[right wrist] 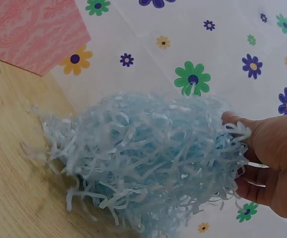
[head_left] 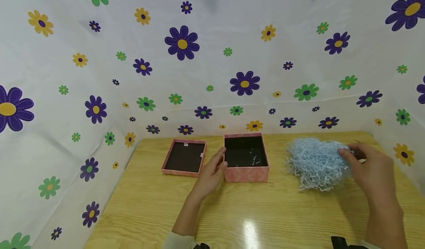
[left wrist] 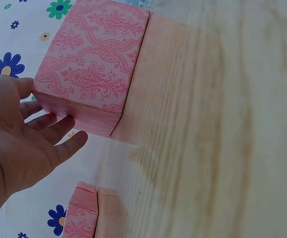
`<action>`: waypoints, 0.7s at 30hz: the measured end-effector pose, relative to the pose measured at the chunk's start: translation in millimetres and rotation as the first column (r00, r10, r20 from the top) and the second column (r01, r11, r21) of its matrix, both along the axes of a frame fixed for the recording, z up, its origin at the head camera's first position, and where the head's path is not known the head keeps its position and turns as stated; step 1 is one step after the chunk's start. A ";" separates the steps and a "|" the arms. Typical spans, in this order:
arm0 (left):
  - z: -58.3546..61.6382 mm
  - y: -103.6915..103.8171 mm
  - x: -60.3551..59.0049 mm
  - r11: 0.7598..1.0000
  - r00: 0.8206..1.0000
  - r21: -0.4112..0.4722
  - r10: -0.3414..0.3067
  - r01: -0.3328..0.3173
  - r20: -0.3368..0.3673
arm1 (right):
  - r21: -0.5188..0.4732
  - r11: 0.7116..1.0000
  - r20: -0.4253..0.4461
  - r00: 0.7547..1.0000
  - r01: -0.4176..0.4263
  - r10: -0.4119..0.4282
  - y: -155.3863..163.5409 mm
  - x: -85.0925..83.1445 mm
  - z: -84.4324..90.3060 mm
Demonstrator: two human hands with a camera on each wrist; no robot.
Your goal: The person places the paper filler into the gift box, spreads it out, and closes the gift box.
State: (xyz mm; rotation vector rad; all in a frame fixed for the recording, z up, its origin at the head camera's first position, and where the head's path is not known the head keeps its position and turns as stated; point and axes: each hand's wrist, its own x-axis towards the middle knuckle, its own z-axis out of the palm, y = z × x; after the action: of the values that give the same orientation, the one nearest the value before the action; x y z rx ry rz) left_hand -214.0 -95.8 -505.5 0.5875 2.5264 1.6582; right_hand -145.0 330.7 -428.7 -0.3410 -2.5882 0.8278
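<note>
A pink patterned box (head_left: 246, 174) with a black inside stands in the middle of the table; a few pale shreds lie in it. My left hand (head_left: 210, 178) is at the box's left side, its fingertips right at the wall and its fingers spread. In the left wrist view the thumb reaches the box (left wrist: 91, 54) at its corner. To the right is a fluffy heap of light blue shredded paper (head_left: 315, 163). My right hand (head_left: 373, 168) grips this shredded paper (right wrist: 148, 153) at its right edge, thumb on the near side, some fingertips hidden in the strands.
A shallow pink box lid (head_left: 184, 156) with a black inside lies left of the box, near the left forearm. The wooden table (head_left: 149, 208) meets a white cloth (head_left: 212, 64) with flowers at its back and sides.
</note>
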 end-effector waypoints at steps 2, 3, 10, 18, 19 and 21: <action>-0.5 0.2 -0.7 1.000 1.000 0.006 0.001 -0.001 0.011 | -0.009 0.999 -0.017 0.999 0.039 -0.039 -4.0 0.4 3.1; -0.8 0.3 -1.1 1.000 1.000 0.008 0.000 0.000 0.016 | -0.016 0.998 -0.026 0.998 0.057 -0.058 -5.7 0.4 4.7; -0.3 0.4 -2.0 1.000 1.000 -0.004 -0.013 0.013 0.013 | -0.021 0.995 -0.057 0.993 0.100 -0.101 -10.4 0.8 20.9; 2.9 -0.4 1.3 1.000 0.999 -0.010 -0.017 0.018 0.029 | 0.048 0.998 -0.089 0.995 0.049 -0.045 -10.3 -0.6 35.2; 3.1 -0.4 1.3 1.000 0.999 -0.011 -0.017 0.017 0.032 | 0.052 0.998 -0.090 0.995 0.047 -0.042 -10.0 -1.5 37.8; 2.9 -0.3 0.5 1.000 0.999 -0.011 -0.020 0.020 0.034 | 0.057 0.997 -0.098 0.994 0.049 -0.043 -9.9 -3.2 44.7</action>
State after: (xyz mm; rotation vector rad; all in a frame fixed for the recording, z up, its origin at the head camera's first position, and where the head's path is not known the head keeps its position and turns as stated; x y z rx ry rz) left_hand -213.4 -96.1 -502.5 0.5767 2.4964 1.6316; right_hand -148.3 320.8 -384.0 -0.3335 -2.4993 0.7319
